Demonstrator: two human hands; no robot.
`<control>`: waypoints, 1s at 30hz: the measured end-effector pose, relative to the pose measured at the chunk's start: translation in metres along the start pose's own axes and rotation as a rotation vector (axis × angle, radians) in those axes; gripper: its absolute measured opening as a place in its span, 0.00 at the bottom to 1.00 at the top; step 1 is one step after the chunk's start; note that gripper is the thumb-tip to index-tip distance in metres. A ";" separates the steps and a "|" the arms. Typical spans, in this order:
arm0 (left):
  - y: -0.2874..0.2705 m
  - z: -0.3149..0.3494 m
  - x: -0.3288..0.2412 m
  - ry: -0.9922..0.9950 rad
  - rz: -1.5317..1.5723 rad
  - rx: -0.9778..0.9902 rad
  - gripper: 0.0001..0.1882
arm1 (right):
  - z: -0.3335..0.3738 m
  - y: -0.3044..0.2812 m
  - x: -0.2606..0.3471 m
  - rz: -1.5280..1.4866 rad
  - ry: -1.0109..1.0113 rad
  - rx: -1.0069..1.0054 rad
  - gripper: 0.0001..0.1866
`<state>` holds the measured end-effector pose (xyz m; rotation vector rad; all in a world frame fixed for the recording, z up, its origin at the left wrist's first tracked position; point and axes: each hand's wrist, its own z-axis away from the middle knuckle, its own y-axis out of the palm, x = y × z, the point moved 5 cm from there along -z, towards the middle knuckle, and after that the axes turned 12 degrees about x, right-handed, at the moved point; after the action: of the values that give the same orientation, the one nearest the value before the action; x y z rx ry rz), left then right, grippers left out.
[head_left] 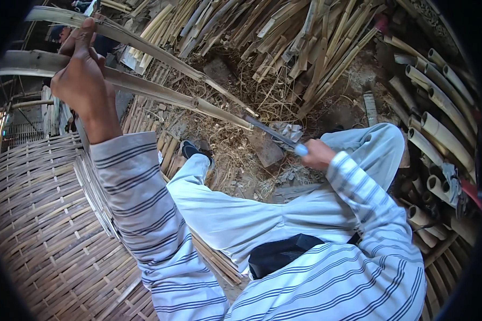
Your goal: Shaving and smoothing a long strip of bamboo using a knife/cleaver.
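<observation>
My left hand (85, 75) is raised at the upper left, closed around two long split bamboo strips (150, 92). They spread apart like a narrow V and slope down toward the middle. In my right hand (318, 155), above my bent right knee, is a knife (276, 132) with a pale blue handle and a long narrow blade. The blade's tip lies at or very near the lower ends of the strips; whether it touches them I cannot tell.
Piles of split bamboo (198, 27) lie across the far side. Bamboo tubes (444, 139) are stacked at the right. A woven bamboo mat (48, 224) covers the left. Shavings (235, 155) litter the ground around a flat block (268, 152) near my feet.
</observation>
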<state>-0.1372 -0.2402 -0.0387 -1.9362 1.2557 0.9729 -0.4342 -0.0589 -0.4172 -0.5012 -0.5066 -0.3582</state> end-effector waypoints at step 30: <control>-0.031 0.039 -0.026 0.039 0.090 0.143 0.15 | 0.008 -0.137 0.181 -0.528 -0.669 -1.082 0.10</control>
<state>-0.1254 -0.1856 -0.0338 -1.8093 1.4065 0.8681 -0.3498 -0.2032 -0.2640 -1.5728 -1.0954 -0.9970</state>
